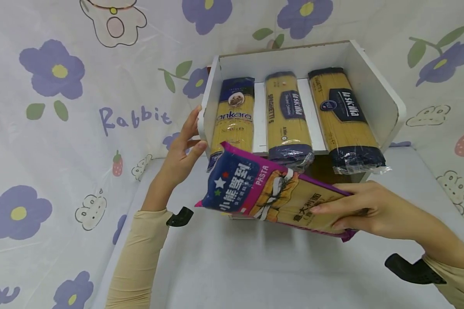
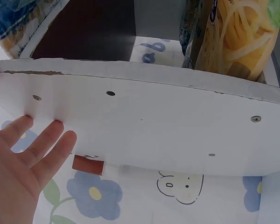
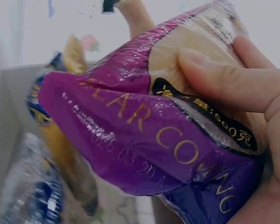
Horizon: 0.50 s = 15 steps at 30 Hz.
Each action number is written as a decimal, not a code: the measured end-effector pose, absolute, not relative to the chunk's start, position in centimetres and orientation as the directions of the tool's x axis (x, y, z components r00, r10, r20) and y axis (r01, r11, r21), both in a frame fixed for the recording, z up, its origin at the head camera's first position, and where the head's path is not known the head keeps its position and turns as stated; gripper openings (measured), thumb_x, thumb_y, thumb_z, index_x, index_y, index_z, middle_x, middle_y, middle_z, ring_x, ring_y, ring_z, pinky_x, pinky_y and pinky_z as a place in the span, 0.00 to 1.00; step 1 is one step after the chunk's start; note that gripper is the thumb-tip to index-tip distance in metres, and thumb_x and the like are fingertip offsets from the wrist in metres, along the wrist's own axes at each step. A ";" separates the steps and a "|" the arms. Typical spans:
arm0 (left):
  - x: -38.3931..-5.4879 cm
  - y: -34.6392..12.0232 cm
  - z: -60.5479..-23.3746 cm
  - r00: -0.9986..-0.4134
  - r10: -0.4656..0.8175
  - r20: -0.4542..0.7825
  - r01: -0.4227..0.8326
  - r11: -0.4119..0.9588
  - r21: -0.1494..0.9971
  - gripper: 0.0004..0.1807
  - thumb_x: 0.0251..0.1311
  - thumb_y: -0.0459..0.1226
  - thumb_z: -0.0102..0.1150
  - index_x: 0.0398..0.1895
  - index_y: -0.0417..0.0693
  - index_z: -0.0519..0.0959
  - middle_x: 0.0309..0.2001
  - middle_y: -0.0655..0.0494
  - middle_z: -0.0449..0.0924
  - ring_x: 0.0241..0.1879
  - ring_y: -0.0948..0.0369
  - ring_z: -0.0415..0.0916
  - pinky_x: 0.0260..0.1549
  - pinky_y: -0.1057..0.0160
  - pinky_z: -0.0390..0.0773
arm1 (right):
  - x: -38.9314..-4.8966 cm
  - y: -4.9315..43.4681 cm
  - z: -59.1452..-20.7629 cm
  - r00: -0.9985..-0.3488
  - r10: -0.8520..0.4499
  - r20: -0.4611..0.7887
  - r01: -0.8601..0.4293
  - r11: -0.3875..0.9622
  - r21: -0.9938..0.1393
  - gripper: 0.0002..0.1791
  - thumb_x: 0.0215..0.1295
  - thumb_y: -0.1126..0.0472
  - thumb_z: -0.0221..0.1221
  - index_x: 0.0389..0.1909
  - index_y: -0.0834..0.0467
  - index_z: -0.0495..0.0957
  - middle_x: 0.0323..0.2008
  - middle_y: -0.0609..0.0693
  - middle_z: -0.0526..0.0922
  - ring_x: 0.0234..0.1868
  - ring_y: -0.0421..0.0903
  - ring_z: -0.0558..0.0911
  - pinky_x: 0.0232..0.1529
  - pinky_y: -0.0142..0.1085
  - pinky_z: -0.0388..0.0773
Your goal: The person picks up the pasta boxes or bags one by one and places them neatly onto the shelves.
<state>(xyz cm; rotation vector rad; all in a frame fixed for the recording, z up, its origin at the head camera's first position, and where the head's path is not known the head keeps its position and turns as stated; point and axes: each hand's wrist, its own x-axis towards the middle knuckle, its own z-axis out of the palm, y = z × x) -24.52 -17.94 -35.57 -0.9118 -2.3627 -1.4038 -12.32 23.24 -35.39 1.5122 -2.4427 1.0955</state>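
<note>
My right hand grips a purple and blue pasta packet near its right end, holding it tilted in front of a white shelf unit. In the right wrist view, the thumb lies across the crinkled purple packet. My left hand rests at the shelf's left side; in the left wrist view its extended fingers touch the white side panel. On the upper shelf lie an Ankara spaghetti packet, a middle spaghetti packet and a right spaghetti packet, with narrow gaps between them.
The shelf stands on a white tabletop against a flower-and-rabbit patterned backdrop. Below the upper shelf, a dark opening shows partly. A clear-windowed pasta bag stands inside the unit in the left wrist view.
</note>
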 end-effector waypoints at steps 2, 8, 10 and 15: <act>-24.4 -17.9 -35.5 -0.775 0.387 0.499 0.624 0.345 0.701 0.46 0.62 0.70 0.45 0.79 0.70 0.45 0.75 0.60 0.62 0.66 0.54 0.70 0.60 0.43 0.75 | -12.3 22.7 -35.8 -0.528 -0.771 0.356 -0.783 0.281 -0.554 0.35 0.48 0.76 0.70 0.58 0.47 0.81 0.60 0.48 0.81 0.53 0.33 0.79 0.43 0.24 0.82; -24.2 -17.8 -35.3 -0.779 0.385 0.495 0.620 0.357 0.699 0.46 0.62 0.70 0.44 0.79 0.70 0.45 0.74 0.56 0.63 0.66 0.53 0.70 0.61 0.43 0.75 | -12.5 21.5 -36.7 -0.566 -0.800 0.199 -0.727 0.370 -0.578 0.34 0.53 0.71 0.70 0.59 0.40 0.80 0.56 0.52 0.84 0.57 0.39 0.81 0.47 0.30 0.84; -24.2 -17.8 -35.3 -0.782 0.384 0.491 0.616 0.361 0.700 0.46 0.62 0.70 0.44 0.79 0.70 0.45 0.74 0.55 0.63 0.66 0.53 0.70 0.61 0.43 0.75 | -12.5 21.2 -37.0 -0.575 -0.805 0.145 -0.712 0.405 -0.574 0.35 0.54 0.71 0.69 0.60 0.38 0.79 0.56 0.49 0.85 0.59 0.46 0.82 0.49 0.37 0.85; -24.2 -17.8 -35.3 -0.784 0.385 0.487 0.613 0.362 0.702 0.46 0.62 0.70 0.44 0.79 0.70 0.45 0.75 0.56 0.62 0.67 0.53 0.70 0.61 0.43 0.74 | -12.5 20.7 -37.6 -0.585 -0.809 0.057 -0.670 0.442 -0.597 0.37 0.54 0.73 0.68 0.61 0.35 0.78 0.54 0.42 0.85 0.60 0.61 0.80 0.50 0.52 0.83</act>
